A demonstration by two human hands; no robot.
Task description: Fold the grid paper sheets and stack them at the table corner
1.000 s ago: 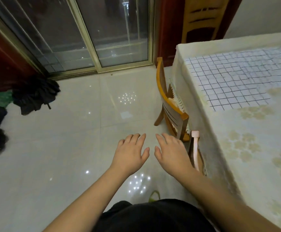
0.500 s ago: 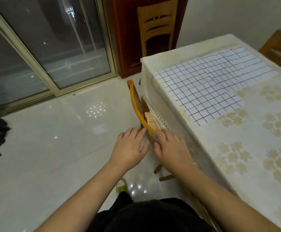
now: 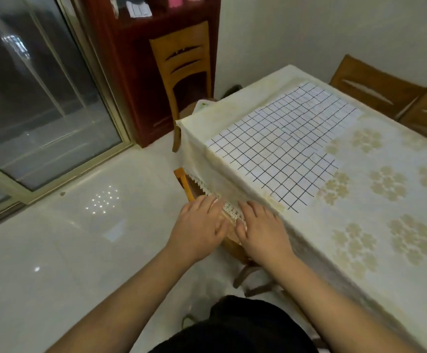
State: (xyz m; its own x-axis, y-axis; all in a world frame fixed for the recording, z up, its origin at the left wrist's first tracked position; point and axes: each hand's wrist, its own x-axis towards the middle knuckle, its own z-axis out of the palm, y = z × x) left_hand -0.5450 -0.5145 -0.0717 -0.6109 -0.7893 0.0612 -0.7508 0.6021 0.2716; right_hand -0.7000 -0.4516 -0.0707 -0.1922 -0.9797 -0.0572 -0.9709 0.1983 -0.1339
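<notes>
Both hands are held palm-down, fingers extended and relaxed, nothing gripped: the left hand (image 3: 199, 230) and right hand (image 3: 263, 231) hover side by side near the lace-trimmed tablecloth (image 3: 375, 225) edge. Flat, overlapping grid paper sheets (image 3: 281, 146) are laid on the tabletop's far corner.

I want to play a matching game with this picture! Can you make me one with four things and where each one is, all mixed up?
Things:
1. grid paper sheets
2. left hand
3. wooden chair
4. pink thing

Places:
A. up on the dark red cabinet
B. spread flat on the table's cloth
C. standing in front of the cabinet, beyond the table's end
D. held out flat beside the right hand, by the lace trim at the table's edge

Pairs: 1-B, 2-D, 3-C, 4-A
</notes>
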